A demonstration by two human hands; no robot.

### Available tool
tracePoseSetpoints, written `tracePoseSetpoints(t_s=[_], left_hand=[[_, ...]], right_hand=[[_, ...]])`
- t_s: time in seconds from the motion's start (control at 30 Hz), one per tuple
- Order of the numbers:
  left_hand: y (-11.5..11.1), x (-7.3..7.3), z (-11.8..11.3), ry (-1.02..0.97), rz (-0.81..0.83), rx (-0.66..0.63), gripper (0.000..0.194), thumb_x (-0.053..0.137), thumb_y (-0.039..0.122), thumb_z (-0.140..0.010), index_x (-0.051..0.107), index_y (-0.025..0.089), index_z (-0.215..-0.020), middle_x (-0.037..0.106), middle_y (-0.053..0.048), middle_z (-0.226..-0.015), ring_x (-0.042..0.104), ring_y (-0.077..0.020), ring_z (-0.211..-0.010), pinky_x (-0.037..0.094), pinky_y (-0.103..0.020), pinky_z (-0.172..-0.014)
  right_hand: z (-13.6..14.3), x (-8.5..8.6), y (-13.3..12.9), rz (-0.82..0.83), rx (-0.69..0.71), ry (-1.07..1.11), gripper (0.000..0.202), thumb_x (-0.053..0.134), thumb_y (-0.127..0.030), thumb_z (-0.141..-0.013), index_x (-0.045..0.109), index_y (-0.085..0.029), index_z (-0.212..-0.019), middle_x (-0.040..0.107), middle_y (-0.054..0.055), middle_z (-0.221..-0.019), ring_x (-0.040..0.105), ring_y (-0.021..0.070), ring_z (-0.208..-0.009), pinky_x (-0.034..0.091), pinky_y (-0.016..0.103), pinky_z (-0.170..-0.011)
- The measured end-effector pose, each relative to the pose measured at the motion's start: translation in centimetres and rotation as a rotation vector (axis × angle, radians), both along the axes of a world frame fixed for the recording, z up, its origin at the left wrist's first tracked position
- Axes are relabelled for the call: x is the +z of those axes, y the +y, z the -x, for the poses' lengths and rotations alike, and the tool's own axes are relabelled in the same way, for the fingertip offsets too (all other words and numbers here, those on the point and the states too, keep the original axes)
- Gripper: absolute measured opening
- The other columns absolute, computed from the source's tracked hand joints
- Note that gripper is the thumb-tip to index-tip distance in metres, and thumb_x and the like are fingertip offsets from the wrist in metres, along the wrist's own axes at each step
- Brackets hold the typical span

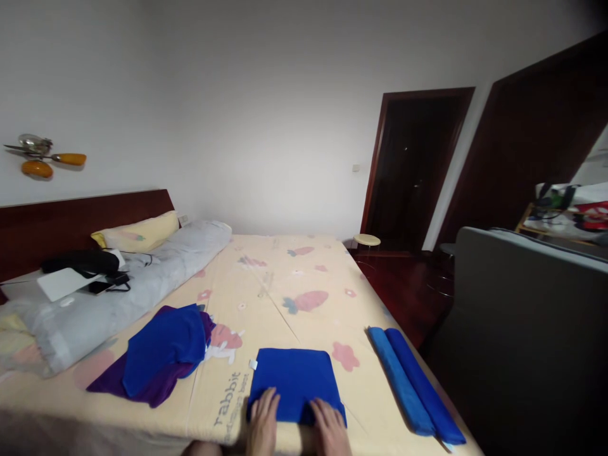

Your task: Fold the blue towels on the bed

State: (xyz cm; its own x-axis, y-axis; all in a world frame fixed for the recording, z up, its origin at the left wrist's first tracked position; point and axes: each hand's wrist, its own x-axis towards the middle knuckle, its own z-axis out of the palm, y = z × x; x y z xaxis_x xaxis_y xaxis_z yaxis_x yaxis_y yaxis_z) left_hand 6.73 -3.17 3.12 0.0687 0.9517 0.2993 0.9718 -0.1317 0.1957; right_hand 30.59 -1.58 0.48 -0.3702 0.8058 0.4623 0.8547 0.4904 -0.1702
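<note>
The bottom edge cuts off forearms behind both hands [264, 413] [327, 419]; the right crops a grey panel [517, 323]

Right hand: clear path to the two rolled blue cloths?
Probably yes: the right hand is on the flat blue cloth, with only bare sheet visible between it and the rolled cloths.

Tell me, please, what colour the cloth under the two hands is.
The cloth is deep blue, seen best in the head view.

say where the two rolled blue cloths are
In the head view, the rolled blue cloths lie side by side near the right edge of the bed, right of the flat blue cloth.
</note>
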Motion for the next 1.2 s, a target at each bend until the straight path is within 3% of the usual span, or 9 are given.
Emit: tracePoseSetpoints(t_s=[0.07, 0.17, 0.37, 0.5, 0.6, 0.77, 0.87, 1.07, 1.2], left_hand=[[-0.4, -0.6, -2.5, 0.018, -0.009, -0.152, 0.069, 0.03, 0.005, -0.082, 0.029, 0.031, -0.146, 0.045, 0.0, -0.149, 0.045, -0.0184, -0.134, 0.041, -0.041, -0.109], [-1.1, -0.6, -3.4, 0.035, 0.02, -0.188, 0.067, 0.031, 0.014, -0.088, 0.006, 0.031, -0.148, 0.034, 0.0, -0.154, 0.038, -0.0197, -0.139, 0.039, -0.045, -0.111], [-2.4, 1.2, 3.1, 0.057, 0.08, -0.085, 0.059, 0.03, 0.026, -0.095, 0.005, 0.036, -0.147, 0.029, 0.003, -0.156, 0.033, -0.0184, -0.142, 0.032, -0.043, -0.114], [-2.5, 0.9, 5.6, 0.045, 0.088, -0.115, 0.064, 0.032, 0.016, -0.091, 0.009, 0.038, -0.147, 0.035, 0.004, -0.153, 0.038, -0.015, -0.138, 0.032, -0.04, -0.114], [-1.9, 1.0, 5.4, 0.045, 0.129, -0.099, 0.073, 0.032, 0.004, -0.081, 0.019, 0.037, -0.146, 0.037, 0.003, -0.152, 0.039, -0.0148, -0.138, 0.032, -0.042, -0.114], [-0.4, 2.3, 4.7, 0.04, 0.287, 0.038, 0.08, 0.033, -0.002, -0.069, 0.034, 0.03, -0.143, 0.036, 0.001, -0.153, 0.034, -0.015, -0.14, 0.029, -0.045, -0.115], [0.4, 2.9, 5.4, 0.01, 0.307, -0.015, 0.082, 0.036, -0.003, -0.066, 0.04, 0.03, -0.14, 0.041, 0.0, -0.15, 0.038, -0.0142, -0.138, 0.031, -0.043, -0.115], [-0.1, 2.3, 8.1, -0.172, 0.274, -0.18, 0.067, 0.049, 0.004, -0.064, 0.061, 0.036, -0.122, 0.065, 0.002, -0.13, 0.057, -0.0195, -0.123, 0.038, -0.042, -0.111], [-0.7, 1.5, 9.0, -0.476, 0.267, -0.002, 0.045, 0.059, 0.006, -0.058, 0.073, 0.028, -0.095, 0.076, 0.0, -0.105, 0.064, -0.0219, -0.107, 0.045, -0.036, -0.103]], right_hand=[[2.7, 0.6, -0.5, 0.051, 0.09, -0.017, 0.063, 0.04, -0.023, -0.086, 0.023, -0.035, -0.146, 0.048, 0.001, -0.146, 0.051, 0.0224, -0.129, 0.045, 0.038, -0.101], [3.6, 1.3, -0.8, 0.078, 0.073, -0.022, 0.061, 0.035, -0.034, -0.091, 0.01, -0.034, -0.147, 0.042, 0.002, -0.148, 0.046, 0.0219, -0.133, 0.046, 0.04, -0.103], [-4.0, 0.9, -1.0, 0.157, -0.115, 0.017, 0.057, 0.037, -0.047, -0.091, 0.018, -0.038, -0.144, 0.043, 0.001, -0.148, 0.045, 0.0221, -0.134, 0.047, 0.045, -0.102], [-6.0, 0.9, -1.2, 0.273, -0.108, 0.005, 0.053, 0.034, -0.043, -0.092, 0.025, -0.034, -0.144, 0.04, 0.002, -0.15, 0.039, 0.0213, -0.138, 0.044, 0.046, -0.105], [-5.6, 1.3, -1.0, 0.311, -0.118, -0.01, 0.054, 0.034, -0.032, -0.09, 0.028, -0.03, -0.144, 0.038, 0.002, -0.151, 0.035, 0.0218, -0.14, 0.039, 0.048, -0.108], [-5.7, 2.1, 0.1, 0.386, -0.121, -0.001, 0.057, 0.031, -0.019, -0.085, 0.036, -0.029, -0.141, 0.041, 0.002, -0.149, 0.038, 0.02, -0.139, 0.04, 0.045, -0.105], [-6.4, 2.9, 0.8, 0.424, -0.086, 0.01, 0.058, 0.034, -0.018, -0.082, 0.042, -0.03, -0.138, 0.047, 0.002, -0.146, 0.043, 0.0203, -0.136, 0.039, 0.045, -0.105], [-7.2, 4.2, 0.8, 0.431, 0.009, 0.123, 0.046, 0.042, -0.024, -0.079, 0.06, -0.028, -0.121, 0.067, 0.006, -0.125, 0.057, 0.0229, -0.12, 0.041, 0.041, -0.1], [-7.4, 4.4, 0.3, 0.527, -0.077, 0.284, 0.041, 0.043, -0.037, -0.079, 0.065, -0.026, -0.112, 0.071, 0.007, -0.11, 0.063, 0.0217, -0.102, 0.045, 0.036, -0.096]])
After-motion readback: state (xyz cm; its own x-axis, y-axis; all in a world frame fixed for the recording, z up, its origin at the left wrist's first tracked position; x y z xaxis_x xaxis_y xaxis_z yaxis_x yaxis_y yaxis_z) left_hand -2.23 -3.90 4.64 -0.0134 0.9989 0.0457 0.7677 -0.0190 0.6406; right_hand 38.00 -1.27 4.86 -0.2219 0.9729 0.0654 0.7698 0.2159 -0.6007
